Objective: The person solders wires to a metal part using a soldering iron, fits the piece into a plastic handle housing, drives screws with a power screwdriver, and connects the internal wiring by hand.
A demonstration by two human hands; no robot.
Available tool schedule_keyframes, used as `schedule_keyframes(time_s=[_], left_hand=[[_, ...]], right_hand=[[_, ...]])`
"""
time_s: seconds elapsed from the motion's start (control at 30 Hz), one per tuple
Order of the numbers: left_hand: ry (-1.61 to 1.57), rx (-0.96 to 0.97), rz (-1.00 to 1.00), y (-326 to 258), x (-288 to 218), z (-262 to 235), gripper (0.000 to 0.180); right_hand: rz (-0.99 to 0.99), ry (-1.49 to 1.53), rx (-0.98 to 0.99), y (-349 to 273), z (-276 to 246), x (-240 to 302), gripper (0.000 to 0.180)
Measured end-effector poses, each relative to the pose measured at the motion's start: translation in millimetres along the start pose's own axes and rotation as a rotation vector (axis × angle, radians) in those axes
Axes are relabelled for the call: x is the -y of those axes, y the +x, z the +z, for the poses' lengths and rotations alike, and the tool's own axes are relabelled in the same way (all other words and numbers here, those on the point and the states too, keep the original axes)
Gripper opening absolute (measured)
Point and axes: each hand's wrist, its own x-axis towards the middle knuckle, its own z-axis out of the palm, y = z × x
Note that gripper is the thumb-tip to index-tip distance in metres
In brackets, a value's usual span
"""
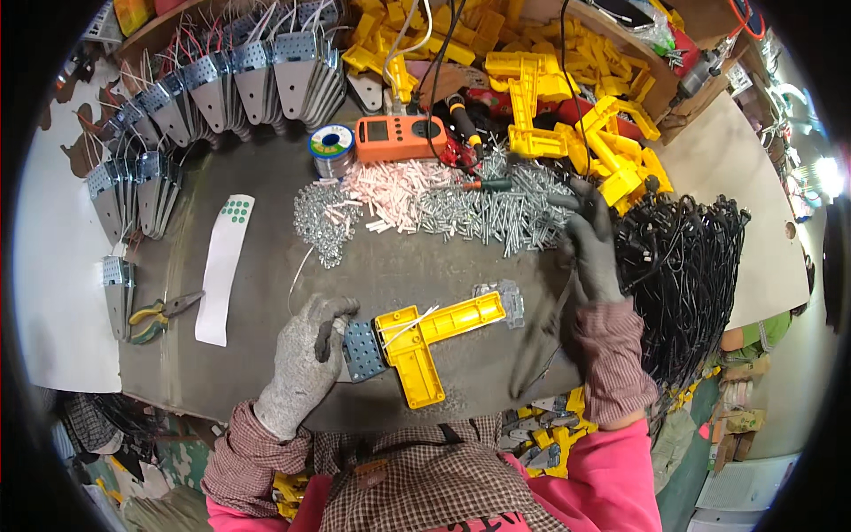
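on the dark worktable (425,266), close to its near edge, lies a yellow l-shaped plastic housing (425,341), and every place below is given from it. the left hand (306,359), in a grey knit glove, sits just to the housing's left; its fingers are curled and pressed down on a perforated metal plate (363,350) that butts against the housing's left end, thumb and forefinger touching the plate's edge. the fingers touch the plate, not the yellow plastic itself, which starts just past the fingertips. thin white wires (408,324) cross the housing's corner. at the housing's right end lies a small clear plastic piece (505,297).

the right hand (592,248), in a dark grey glove, is well apart from the housing, up and to its right, reaching to the rim of a heap of silver screws (496,208); its fingers are bent together there, but whether they pinch anything cannot be told. right of that hand lies a mass of black cables (683,266).

beyond the housing lie a pile of pink-white sleeves (394,191) and a heap of small metal links (324,222), and further back an orange meter (399,137) and a solder spool (331,146). far beyond, to the right, more yellow plastic parts (576,97) are piled. to the housing's left lie a white paper strip (223,266) and yellow-handled pliers (160,315), with rows of metal plates with wires (222,84) fanned out further back on the left.
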Motion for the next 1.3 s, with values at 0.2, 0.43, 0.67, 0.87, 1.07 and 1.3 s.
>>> schedule_keyframes(time_s=[0.2, 0.43, 0.67, 0.87, 1.07, 1.3], left_hand=[[0.007, 0.027, -0.051, -3, -1, -1, 0.017], [-0.02, -0.003, -0.052, -5, 7, -4, 0.015], [-0.061, -0.006, -0.051, 2, 1, 2, 0.016], [-0.072, 0.025, -0.047, -6, 3, 1, 0.016], [-0.248, 0.072, 0.002, 25, -15, -16, 0.029], [-1.126, 0.229, -0.446, 73, -23, 8, 0.035]], right_hand=[[-0.318, -0.881, -0.167, -42, -18, 28, 0.042], [0.213, -1.414, -0.252, -116, -123, 87, 0.039], [-0.131, -0.978, 0.594, -124, -39, 78, 0.03], [-0.569, -0.932, 1.0, -84, 24, 51, 0.025], [-0.187, -0.132, 0.459, -67, 42, 92, 0.026], [-0.178, -0.552, 0.578, -42, 127, 62, 0.024]])
